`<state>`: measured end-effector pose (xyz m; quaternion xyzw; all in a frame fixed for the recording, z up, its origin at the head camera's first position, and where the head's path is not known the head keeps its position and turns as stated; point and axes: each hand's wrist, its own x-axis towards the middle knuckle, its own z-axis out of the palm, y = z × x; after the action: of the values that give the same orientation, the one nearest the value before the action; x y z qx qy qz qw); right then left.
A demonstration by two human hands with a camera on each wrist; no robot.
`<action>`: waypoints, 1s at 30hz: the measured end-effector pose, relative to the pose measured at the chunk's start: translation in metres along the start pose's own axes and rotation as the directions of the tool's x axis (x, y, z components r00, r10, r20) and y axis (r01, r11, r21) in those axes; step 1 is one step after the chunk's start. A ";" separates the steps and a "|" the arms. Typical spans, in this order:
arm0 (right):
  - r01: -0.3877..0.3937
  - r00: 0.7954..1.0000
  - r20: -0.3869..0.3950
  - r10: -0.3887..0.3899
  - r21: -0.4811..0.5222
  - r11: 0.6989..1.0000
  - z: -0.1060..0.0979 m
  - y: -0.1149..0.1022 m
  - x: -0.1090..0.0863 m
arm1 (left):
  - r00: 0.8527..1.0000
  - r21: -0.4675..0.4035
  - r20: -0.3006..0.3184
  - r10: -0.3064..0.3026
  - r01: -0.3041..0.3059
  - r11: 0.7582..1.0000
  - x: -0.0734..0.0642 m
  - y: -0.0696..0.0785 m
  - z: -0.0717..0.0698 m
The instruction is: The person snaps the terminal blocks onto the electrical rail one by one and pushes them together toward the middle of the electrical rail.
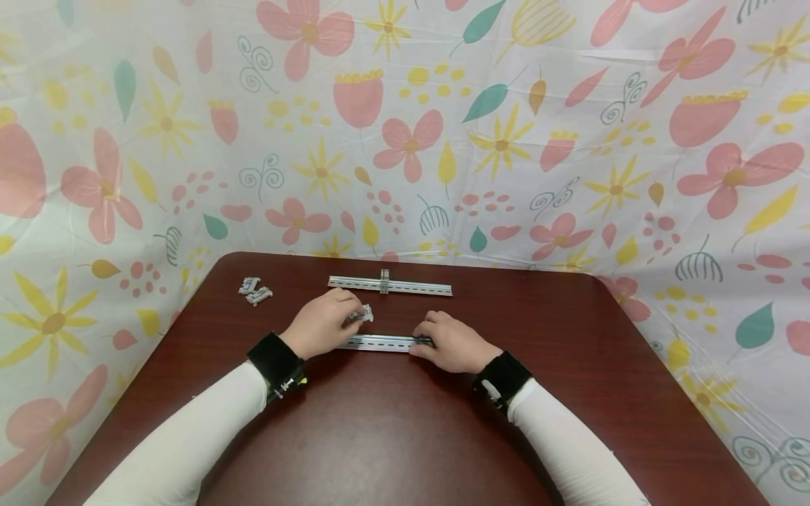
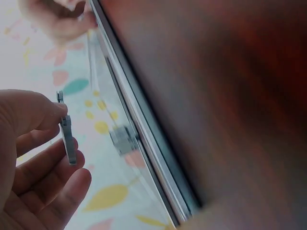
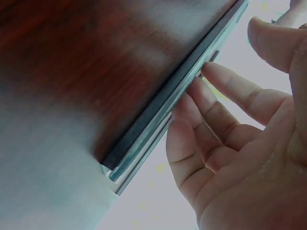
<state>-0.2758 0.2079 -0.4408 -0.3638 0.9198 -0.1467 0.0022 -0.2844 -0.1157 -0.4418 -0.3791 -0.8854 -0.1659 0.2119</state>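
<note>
My left hand (image 1: 321,325) pinches a small grey rail clip (image 1: 363,316) above the left part of the near slotted metal DIN rail (image 1: 380,343). In the left wrist view the clip (image 2: 68,136) is thin, held upright between thumb and fingers, and apart from the rail. My right hand (image 1: 457,343) holds the right end of that near rail, its bent fingertips (image 3: 184,108) against the rail's side in the right wrist view. A small dark thing shows between its thumb and fingers, too little to identify.
Behind lies a second DIN rail (image 1: 420,288) with a narrow stack of grey pieces (image 1: 384,281) across its middle. Several loose grey clips (image 1: 258,295) sit at the back left of the dark wooden table (image 1: 380,436). A floral curtain (image 1: 405,161) hangs behind the table.
</note>
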 end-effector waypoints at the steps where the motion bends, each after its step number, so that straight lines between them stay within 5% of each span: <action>1: 0.003 1.000 -0.004 -0.002 0.005 1.000 0.000 0.001 0.000 | 1.000 0.000 -0.007 0.018 -0.018 1.000 0.000 0.004 0.000; 15: -0.011 1.000 -0.003 0.012 0.137 0.990 0.001 -0.002 0.005 | 0.980 -0.028 -0.085 0.181 -0.184 0.983 0.006 0.038 0.006; 30: 0.018 1.000 -0.014 -0.014 0.333 0.943 0.004 -0.009 0.007 | 0.974 -0.076 -0.080 0.210 -0.216 0.973 0.006 0.046 0.007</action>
<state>-0.2741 0.1958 -0.4418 -0.3647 0.8789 -0.3020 0.0569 -0.2556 -0.0788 -0.4385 -0.4744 -0.8236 -0.1928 0.2440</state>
